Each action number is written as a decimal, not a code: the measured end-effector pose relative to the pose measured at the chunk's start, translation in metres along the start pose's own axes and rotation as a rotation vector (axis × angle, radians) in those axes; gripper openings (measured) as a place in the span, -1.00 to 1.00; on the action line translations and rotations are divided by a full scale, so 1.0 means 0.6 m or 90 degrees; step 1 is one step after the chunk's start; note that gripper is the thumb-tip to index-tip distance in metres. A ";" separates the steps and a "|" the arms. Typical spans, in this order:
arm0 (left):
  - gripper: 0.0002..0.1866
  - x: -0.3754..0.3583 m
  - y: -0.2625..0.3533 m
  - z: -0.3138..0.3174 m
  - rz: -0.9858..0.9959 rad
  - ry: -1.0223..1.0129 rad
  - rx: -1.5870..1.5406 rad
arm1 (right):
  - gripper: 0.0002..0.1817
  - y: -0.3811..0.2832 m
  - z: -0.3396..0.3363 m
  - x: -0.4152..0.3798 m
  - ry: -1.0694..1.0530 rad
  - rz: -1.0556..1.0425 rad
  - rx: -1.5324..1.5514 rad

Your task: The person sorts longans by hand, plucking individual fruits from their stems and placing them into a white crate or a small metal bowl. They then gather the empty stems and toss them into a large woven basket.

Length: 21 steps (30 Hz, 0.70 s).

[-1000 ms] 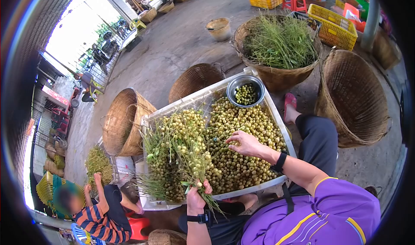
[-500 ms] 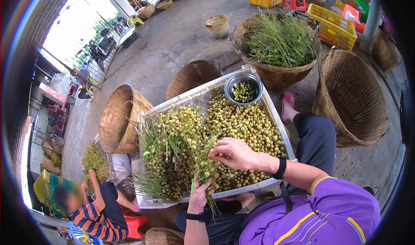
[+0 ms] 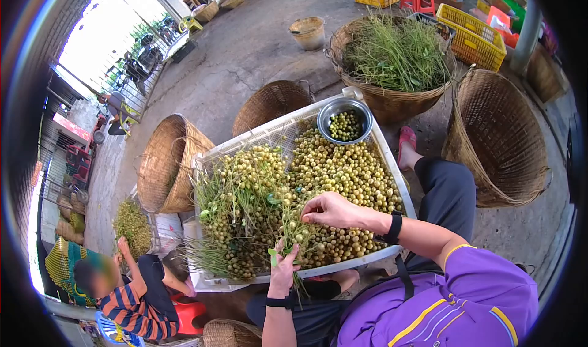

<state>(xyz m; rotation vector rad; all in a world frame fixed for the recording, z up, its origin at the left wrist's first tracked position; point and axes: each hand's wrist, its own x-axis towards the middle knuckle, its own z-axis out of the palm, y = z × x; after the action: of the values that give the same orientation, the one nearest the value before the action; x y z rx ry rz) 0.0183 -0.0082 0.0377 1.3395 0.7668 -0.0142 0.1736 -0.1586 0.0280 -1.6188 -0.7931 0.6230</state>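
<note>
Risk note: spill, slip and mixing at the tray, 2 hands at a sprig.
Clock face set on the white tray (image 3: 367,259): stemmed bunches (image 3: 239,194) heap at 9 o'clock; loose round fruit (image 3: 349,175) spreads from 1 to 5 o'clock, close to the rim, so a knock could roll some out. Metal bowl (image 3: 324,125) sits at the 1 o'clock corner; a bumped tray could tip it and mix its greener fruit in. Right hand (image 3: 334,211), at 4 o'clock, has fingertips bunched beside the sprig; cannot tell whether they pinch anything. Left hand (image 3: 282,272), at 6 o'clock, grips the stems of the fruiting sprig (image 3: 294,232); a slack hold might let it slip, a hard tug might split skins or shed stem bits among the loose fruit.
</note>
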 end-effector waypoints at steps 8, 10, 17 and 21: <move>-0.74 0.014 -0.002 -0.007 -0.029 -0.068 -0.071 | -0.73 0.015 0.004 -0.024 -0.051 0.196 0.433; -0.75 0.022 -0.010 -0.012 -0.022 -0.064 -0.096 | -0.73 0.011 0.006 -0.029 -0.052 0.138 0.443; -0.75 0.021 -0.017 -0.008 0.012 -0.115 -0.173 | -0.76 0.000 0.002 -0.060 -0.031 0.163 0.447; -0.74 0.026 -0.019 -0.019 -0.049 -0.120 -0.164 | -0.76 0.006 0.004 -0.058 0.009 0.234 0.618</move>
<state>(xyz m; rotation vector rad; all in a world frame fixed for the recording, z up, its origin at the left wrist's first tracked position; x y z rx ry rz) 0.0197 0.0050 0.0197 1.0469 0.6366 -0.0976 0.1503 -0.1844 0.0233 -0.8522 -0.0977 1.0497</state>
